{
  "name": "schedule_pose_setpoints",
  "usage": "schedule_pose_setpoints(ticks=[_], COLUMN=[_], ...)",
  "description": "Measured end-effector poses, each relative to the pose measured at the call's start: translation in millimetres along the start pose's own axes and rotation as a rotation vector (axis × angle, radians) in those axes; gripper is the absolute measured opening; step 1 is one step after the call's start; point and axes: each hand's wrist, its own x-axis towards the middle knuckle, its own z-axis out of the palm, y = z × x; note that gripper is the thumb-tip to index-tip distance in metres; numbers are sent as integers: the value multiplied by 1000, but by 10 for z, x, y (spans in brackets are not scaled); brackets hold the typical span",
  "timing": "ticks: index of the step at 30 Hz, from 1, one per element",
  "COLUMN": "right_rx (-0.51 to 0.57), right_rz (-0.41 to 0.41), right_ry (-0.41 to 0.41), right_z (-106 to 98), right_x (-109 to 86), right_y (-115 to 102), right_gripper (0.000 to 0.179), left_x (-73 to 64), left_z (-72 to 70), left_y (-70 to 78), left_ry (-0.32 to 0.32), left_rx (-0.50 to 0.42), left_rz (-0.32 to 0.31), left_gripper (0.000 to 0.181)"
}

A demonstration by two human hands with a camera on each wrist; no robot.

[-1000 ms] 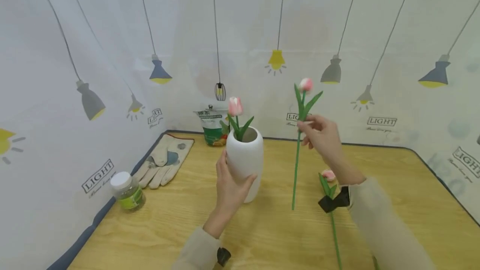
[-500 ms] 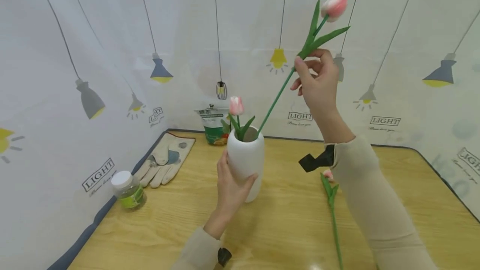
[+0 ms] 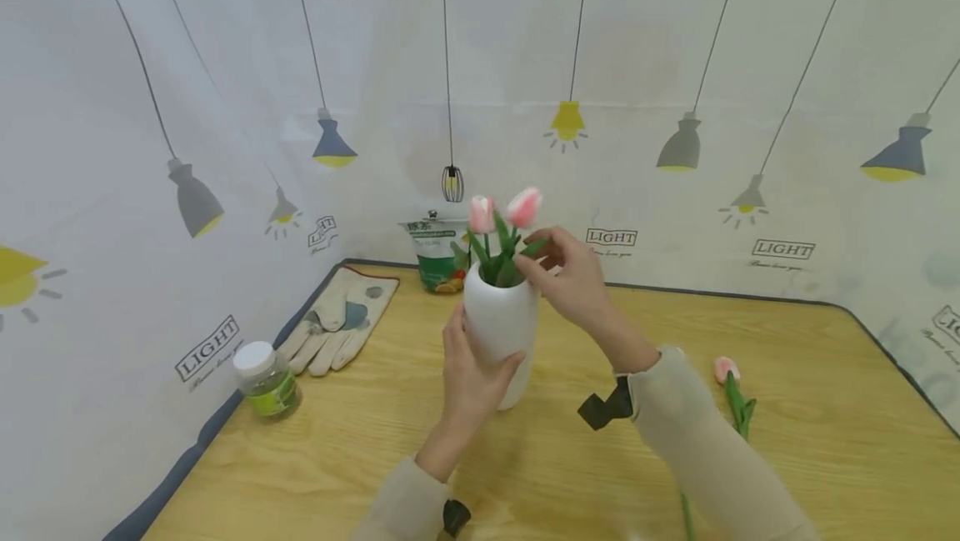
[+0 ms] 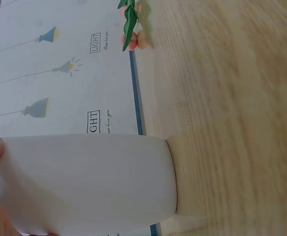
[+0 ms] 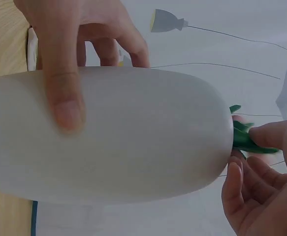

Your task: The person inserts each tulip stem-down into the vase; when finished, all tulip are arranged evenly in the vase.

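A white vase (image 3: 498, 324) stands upright on the wooden table, and my left hand (image 3: 472, 378) grips its side with the thumb across the front. Two pink tulips rise from its mouth: one tulip (image 3: 482, 214) on the left, the other tulip (image 3: 525, 207) on the right. At the rim, my right hand (image 3: 573, 283) pinches the right tulip by its green leaves; its stem is hidden inside the vase. The right wrist view shows the thumb and fingers of that hand around the leaves (image 5: 249, 140) just beyond the vase mouth.
Another tulip (image 3: 726, 370) lies on the table (image 3: 600, 483) at the right, partly behind my right sleeve. A jar with a white lid (image 3: 266, 378) and work gloves (image 3: 341, 320) are at the left. Behind the vase stands a green and white pouch (image 3: 438, 257).
My right hand has carried the second tulip over to the vase, set its stem in the mouth and lowered it until the leaves reach the rim. The left hand keeps its grip.
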Motion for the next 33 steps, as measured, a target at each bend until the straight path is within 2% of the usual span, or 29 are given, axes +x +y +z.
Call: schedule_pose_setpoints(ticks=[2,7,10,14,20,25,29,33], right_rx=[-3,80,107,123,108,1,-88,-141], right_rz=[-8,-24,-24,8,170,313,433,507], right_ry=[8,29,46,19,-66,-87,-173,-301], right_z=[22,-19,-117,-334,-794,-1124,-1255,-1275], right_x=[-45,-179,-292,-493,-884,-1241,-1497,-1631], right_y=[51,106,90,298,968,1401,1619,1781], right_gripper=[24,23,25,29,35,35,42,45], left_x=[-2,-12,-6,10,11,3,-6,-7], left_z=[15,36,46,60,59,39,37,42], left_y=[5,13,22,36,42,39,33,20], left_ry=[-4,-2,8,11,17,9,0,3], left_rx=[3,17,14,2,2,4,5,8], left_rz=[1,2,6,13,8,0,3,8], left_gripper=[95,96,96,97,98,97,97,97])
